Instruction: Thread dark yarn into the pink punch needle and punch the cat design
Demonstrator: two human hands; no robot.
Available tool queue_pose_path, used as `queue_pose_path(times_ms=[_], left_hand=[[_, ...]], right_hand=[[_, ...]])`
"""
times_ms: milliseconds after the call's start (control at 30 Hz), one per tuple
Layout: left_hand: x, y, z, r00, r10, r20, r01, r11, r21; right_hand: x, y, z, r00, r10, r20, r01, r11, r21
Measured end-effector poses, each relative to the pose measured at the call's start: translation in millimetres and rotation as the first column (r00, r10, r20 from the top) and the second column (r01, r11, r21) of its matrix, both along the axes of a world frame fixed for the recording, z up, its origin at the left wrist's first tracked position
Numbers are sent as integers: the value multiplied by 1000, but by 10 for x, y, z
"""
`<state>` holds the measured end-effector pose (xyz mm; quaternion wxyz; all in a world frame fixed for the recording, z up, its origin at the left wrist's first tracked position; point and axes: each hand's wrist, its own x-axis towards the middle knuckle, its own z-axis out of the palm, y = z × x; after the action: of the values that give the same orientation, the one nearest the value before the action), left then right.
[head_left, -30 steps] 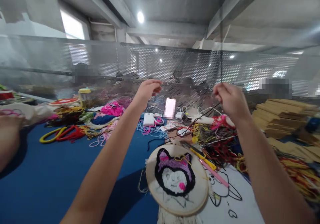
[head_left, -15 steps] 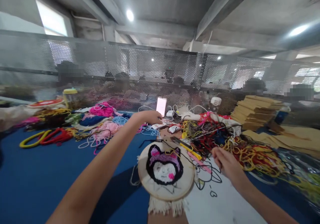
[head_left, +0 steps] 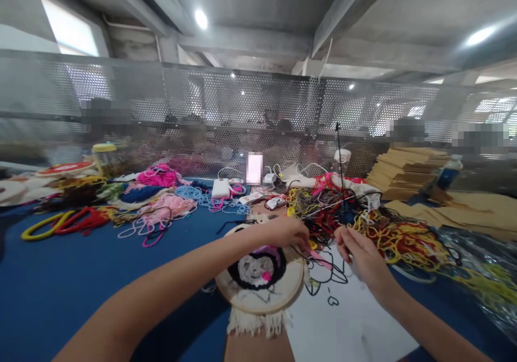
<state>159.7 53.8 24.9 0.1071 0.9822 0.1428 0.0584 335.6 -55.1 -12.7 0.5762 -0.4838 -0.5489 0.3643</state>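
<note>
Yarn heap (head_left: 319, 203) behind right hand (head_left: 361, 254), grip on black strand (head_left: 341, 179); left hand (head_left: 293, 231) over hoop (head_left: 260, 311), grip unclear

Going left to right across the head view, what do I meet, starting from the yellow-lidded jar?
Yellow-lidded jar, bright pink yarn, white box-shaped item, phone with a bright screen, left hand, right hand, blue-and-clear bottle.

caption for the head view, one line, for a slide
Dark strand upright above the right hand, left hand near an embroidery hoop, tangled yarn alongside.
</note>
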Motion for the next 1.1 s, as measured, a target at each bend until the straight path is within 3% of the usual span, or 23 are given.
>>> queue_pose_path(times_ms=[133,300,367,400,500,533,600,700,800,900,1000,1100], left_hand=[[186,-33,-59,998,-18,-55,20,1000,25],[73,-13,-8,994,110,28,-112,992,53],[-95,36,38,963,216,159,-208,976,-68],[-207,65,60,877,366,312,-257,904,-341],[-642,115,83,725,545,422,-249,778,-577],[-809,108,67,675,603,425,-217,713,-667],[-1147,54,-7,605,694,390,-158,584,-796],[-1568,-65,-168,506,802,317,-90,415,-905],[-1794,-132,-283,306,907,291,103,272,-957],[-1855,-142,-311,158,942,295,208,260,-943],[-1855,-165,-292,81,953,292,244,265,-933],[-1854,-211,-259,41,961,275,279,253,-926]], right_hand=[[-17,-26,22,1000,28,10,-28,1000,-7],[-66,-81,54,997,38,65,-37,999,-12],[-86,-110,74,995,31,95,-31,1000,-3],[-90,-126,83,993,27,116,-27,1000,2],[-68,-171,99,972,11,236,-15,1000,15],[-48,-180,102,951,-2,310,-5,1000,21],[-4,-180,115,858,-49,512,21,998,60],[10,-118,174,554,-175,814,-21,974,224],[-91,-17,247,282,-340,897,-95,921,379],[-219,52,217,163,-424,891,-183,874,449],[-240,69,55,153,-465,872,-293,821,490],[-160,71,-110,160,-436,886,-350,814,464]])
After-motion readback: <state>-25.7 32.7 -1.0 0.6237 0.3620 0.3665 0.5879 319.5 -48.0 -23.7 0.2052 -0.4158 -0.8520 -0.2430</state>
